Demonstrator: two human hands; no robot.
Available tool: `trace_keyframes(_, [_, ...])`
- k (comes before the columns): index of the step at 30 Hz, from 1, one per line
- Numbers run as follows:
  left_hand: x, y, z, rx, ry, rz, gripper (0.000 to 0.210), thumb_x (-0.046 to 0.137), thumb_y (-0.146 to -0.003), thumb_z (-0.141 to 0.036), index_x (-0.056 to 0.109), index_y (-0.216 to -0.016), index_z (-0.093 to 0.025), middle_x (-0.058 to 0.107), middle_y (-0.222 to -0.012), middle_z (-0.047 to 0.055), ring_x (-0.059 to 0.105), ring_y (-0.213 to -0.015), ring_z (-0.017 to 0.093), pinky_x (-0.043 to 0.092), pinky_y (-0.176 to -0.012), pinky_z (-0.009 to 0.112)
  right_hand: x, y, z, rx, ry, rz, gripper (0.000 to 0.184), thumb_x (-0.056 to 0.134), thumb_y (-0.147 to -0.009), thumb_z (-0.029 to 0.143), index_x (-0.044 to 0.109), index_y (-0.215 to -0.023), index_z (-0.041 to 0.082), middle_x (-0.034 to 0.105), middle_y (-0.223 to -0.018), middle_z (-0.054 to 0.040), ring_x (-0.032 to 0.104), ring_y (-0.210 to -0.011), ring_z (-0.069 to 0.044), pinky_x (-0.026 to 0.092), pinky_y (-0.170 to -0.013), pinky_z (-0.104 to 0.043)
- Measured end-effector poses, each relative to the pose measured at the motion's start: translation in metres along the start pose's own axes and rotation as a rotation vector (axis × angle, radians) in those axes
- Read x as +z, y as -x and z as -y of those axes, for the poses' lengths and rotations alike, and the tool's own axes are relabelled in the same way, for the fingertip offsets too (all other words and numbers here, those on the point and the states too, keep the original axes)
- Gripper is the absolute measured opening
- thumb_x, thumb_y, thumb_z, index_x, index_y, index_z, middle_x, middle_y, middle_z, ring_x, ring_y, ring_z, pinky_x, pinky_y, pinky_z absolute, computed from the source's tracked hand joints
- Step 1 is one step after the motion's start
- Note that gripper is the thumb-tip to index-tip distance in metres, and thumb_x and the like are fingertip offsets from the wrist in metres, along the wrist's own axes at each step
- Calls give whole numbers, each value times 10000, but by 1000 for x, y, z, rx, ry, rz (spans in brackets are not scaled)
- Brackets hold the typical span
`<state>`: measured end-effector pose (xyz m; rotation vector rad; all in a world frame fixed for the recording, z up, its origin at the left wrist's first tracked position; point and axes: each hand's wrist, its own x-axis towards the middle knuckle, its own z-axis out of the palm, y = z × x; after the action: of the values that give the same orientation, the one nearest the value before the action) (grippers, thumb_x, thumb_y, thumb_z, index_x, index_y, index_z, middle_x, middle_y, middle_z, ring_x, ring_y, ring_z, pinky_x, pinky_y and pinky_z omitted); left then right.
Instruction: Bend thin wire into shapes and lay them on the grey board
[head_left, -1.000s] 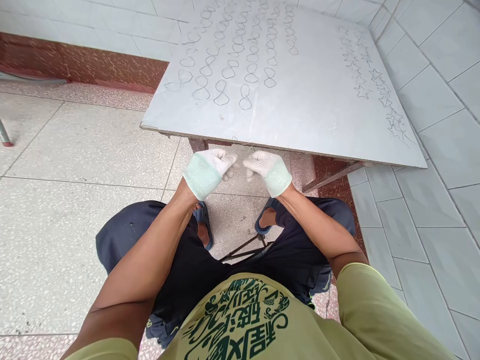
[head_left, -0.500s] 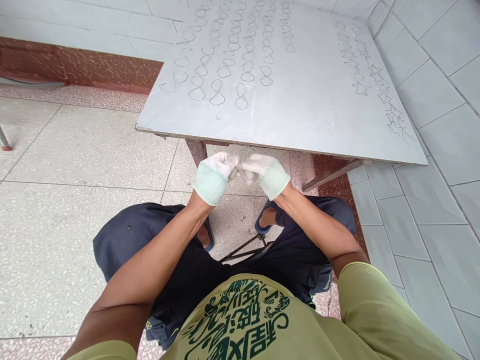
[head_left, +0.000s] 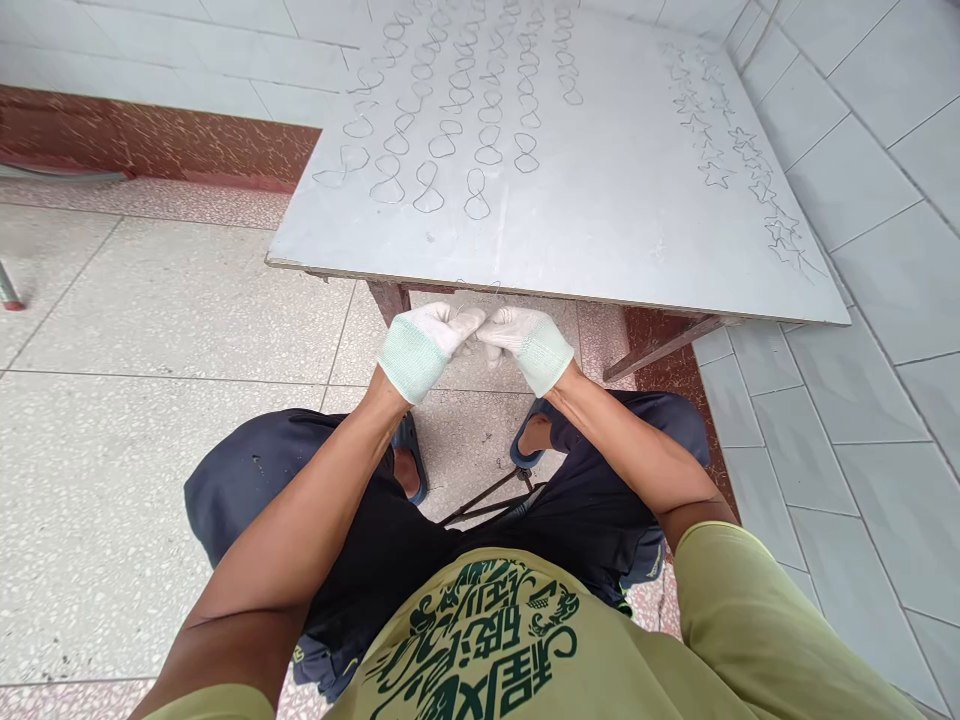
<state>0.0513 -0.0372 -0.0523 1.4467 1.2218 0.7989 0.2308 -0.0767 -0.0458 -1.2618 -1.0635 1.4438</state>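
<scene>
Grey wire loops [head_left: 461, 88] sit in rows over the left part of the table [head_left: 615, 200]. Left hand [head_left: 437, 333], gloved, is just off the near edge, thumb and finger together and looking clamped on the wire [head_left: 496, 288]. Wire itself is at the fingertips between both hands, two thin bits poking up; gloves hide the rest, so can't tell its shape. Right hand [head_left: 520, 333] mirrors that, fingers pinched together, apparently on the same wire, tips up against the left ones. For clean handling I'd pinch tight and close to the point being worked, move the thumbs slowly, hold everything in one plane. Wide grip would probably bow it; gloves likely dull the feel, so check by eye. Stars [head_left: 742, 142] lie along the right side, well apart.
</scene>
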Motion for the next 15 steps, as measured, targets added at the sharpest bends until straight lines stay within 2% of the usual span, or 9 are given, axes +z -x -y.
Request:
trace_keyframes(5, [6, 1, -5, -31, 110, -27, 509, 924, -841, -608, 607, -655, -254, 671, -627, 38, 452, -539, 133, 329, -511, 300, 0, -2, -6, -37, 9, 46, 389, 916, -889, 315, 664, -596, 267, 707, -556, 52, 616, -561, -125, 515, -647, -277])
trace_keyframes(8, [3, 0, -8, -13, 170, 41, 544, 939, -781, -620, 568, -615, -258, 618, -580, 25, 447, -537, 124, 325, -502, 286, -9, -7, 0, -10, 30, 147, 379, 976, -881, 376, 709, -646, 250, 733, -584, 47, 644, -561, -119, 530, -635, -264])
trace_keyframes(11, [-5, -4, -9, -9, 194, 93, 581, 951, -741, -646, 535, -591, -270, 519, -525, 4, 541, -564, 150, 359, -488, 264, -25, -13, 14, 66, 137, 225, 429, 1052, -868, 494, 754, -707, 231, 778, -644, 23, 697, -585, -135, 557, -606, -266])
trace_keyframes(13, [-12, -6, -9, -10, 192, 116, 573, 943, -749, -637, 524, -598, -276, 479, -504, -5, 614, -594, 178, 397, -481, 254, -36, -17, 22, 63, 208, 200, 456, 1056, -890, 556, 770, -749, 229, 818, -707, 1, 740, -634, -150, 589, -625, -269])
trace_keyframes(15, [-17, -8, -8, -2, 176, 158, 553, 931, -765, -619, 527, -609, -276, 469, -492, -7, 655, -603, 192, 431, -479, 249, -43, -19, 25, 0, 254, 160, 436, 1009, -958, 566, 787, -799, 227, 859, -800, -22, 777, -714, -155, 635, -705, -274])
